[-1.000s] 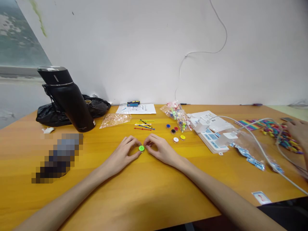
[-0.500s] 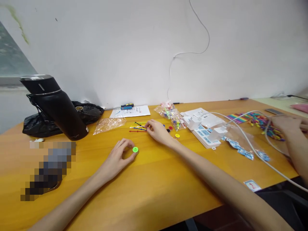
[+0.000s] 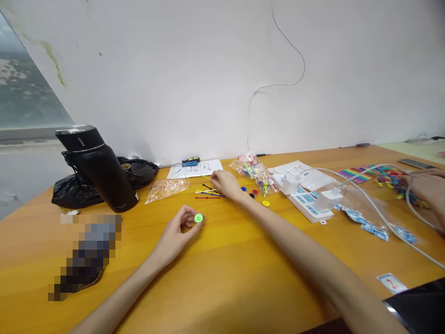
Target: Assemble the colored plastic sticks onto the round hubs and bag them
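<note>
My left hand [image 3: 181,229] is closed, with thumb and fingers pinching a small bright green round plastic disc [image 3: 198,218] with a raised centre. The disc's face is turned up toward me. Farther back, my right hand [image 3: 227,185] is closed on a thin yellow-green arrow-shaped pointer [image 3: 206,176]; only its end shows left of the fingertips. Below those fingertips lie a red pointer [image 3: 205,198] and several others in black, white and blue. Beside my right wrist are a yellow disc [image 3: 266,203], a red disc [image 3: 255,192] and a blue disc [image 3: 244,189].
A black flask [image 3: 104,171] stands left before a black plastic bag [image 3: 69,190]. Clear plastic [image 3: 167,189], printed paper [image 3: 212,166] and a bag of coloured parts [image 3: 255,171] lie behind. A power strip [image 3: 308,204] with cables stands right, near another person's hand [image 3: 427,190].
My right hand has lifted the yellow-green pointer up from beside the other pointers. My left hand keeps the green disc, now tilted more toward me. The view has shifted slightly.
</note>
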{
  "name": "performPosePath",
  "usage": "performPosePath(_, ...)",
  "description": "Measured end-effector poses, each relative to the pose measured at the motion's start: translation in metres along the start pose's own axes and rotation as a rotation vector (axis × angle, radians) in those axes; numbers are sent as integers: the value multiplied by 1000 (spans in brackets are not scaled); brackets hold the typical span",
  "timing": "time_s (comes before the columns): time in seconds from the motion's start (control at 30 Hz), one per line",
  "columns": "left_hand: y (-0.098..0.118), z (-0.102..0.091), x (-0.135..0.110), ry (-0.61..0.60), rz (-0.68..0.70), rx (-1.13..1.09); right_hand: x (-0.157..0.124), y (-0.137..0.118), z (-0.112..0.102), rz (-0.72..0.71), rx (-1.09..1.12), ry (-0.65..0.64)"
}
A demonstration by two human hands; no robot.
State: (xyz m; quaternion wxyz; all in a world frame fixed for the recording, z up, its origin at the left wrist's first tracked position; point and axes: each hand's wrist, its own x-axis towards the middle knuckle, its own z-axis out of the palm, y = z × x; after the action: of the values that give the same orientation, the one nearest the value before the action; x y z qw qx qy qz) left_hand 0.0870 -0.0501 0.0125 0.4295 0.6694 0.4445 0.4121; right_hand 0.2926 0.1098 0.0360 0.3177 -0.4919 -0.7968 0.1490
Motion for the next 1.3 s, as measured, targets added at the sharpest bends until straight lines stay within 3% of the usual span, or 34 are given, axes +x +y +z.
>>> performPosePath(0.13, -4, 0, 2, 4, -25, -121, -41, -11, -5, 96, 297, -48)
performPosePath(0.23, -2, 2, 4, 19, -88, -283, -82, -15, -11, 329, 968, -145)
performPosePath(0.33, 2, 3, 4, 64, -147, -409, -107, -17, -15, 422, 1234, -139)
performPosePath(0.5, 5, 4, 3, 117, -116, -440, -111, -19, -16, 375, 1270, -144)
performPosePath(0.8, 1, 3, 2, 51, -134, -396, -114, -19, -17, 295, 1214, -202)
performPosePath(0.97, 3, 2, 3, 52, -155, -411, -115, -20, -15, 277, 1148, -163)
performPosePath(1.17, 4, 3, 2, 35, -144, -320, -122, -38, -6, 226, 1048, -107)
performPosePath(1.3, 4, 6, 1, 22, -105, -285, -127, -49, -2, 127, 1059, -169)
